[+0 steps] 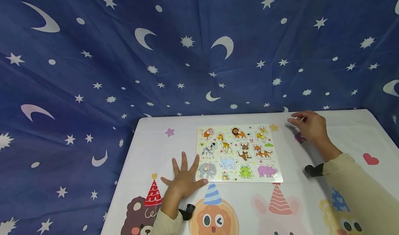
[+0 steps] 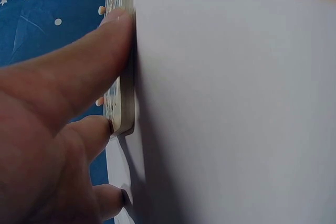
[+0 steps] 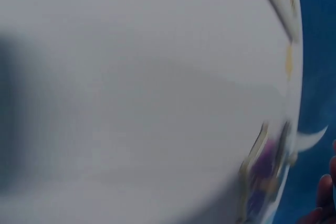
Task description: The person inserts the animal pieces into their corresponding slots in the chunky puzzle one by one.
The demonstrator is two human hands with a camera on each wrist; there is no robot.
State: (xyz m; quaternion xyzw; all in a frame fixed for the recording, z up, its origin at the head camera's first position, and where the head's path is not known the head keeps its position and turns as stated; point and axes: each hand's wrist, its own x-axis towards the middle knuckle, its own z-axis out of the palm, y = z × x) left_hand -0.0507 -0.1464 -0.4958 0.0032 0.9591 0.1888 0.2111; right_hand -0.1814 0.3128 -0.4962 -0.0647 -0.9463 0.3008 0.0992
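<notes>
A puzzle board (image 1: 249, 159) with animal pictures lies on the table; small knobs stand up from it in the left wrist view. My left hand (image 1: 184, 181) is spread flat at the board's lower left corner, with the thumb along its front edge (image 2: 121, 108). My right hand (image 1: 311, 126) is at the back right, thumb and index apart above a small white puzzle piece with dark marks (image 1: 289, 123). Beside it lies a purple puzzle piece (image 1: 299, 138), blurred in the right wrist view. There, my right fingers (image 3: 324, 192) appear clear of both pieces.
The white tablecloth (image 1: 343, 131) carries printed party animals, stars and a heart. Behind the table's far edge hangs a dark blue curtain (image 1: 187, 79) with moons and stars. Black wrist straps or mounts show near both sleeves.
</notes>
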